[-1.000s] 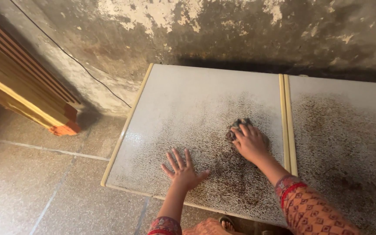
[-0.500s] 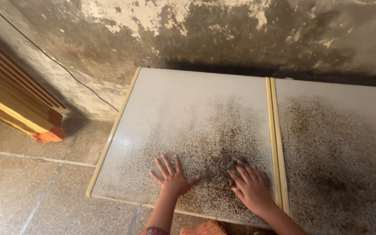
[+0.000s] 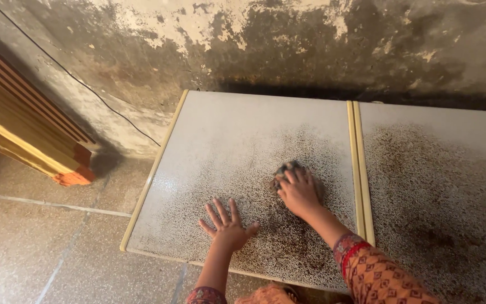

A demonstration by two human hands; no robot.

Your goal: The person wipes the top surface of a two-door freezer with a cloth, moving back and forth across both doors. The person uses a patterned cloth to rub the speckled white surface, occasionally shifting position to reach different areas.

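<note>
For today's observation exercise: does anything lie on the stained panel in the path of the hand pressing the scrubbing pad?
Nothing visible does. The right hand presses the scrubbing pad on the stained panel; the left hand rests flat nearer the front edge.

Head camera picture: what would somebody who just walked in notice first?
Probably the two pale panels lying flat on the floor, both speckled with dark brown grime: the left panel and the right panel. On the left one, the right hand presses a dark scrubbing pad into the dirt, while the left hand lies spread flat nearby. Behind them rises a stained, peeling wall.
</note>
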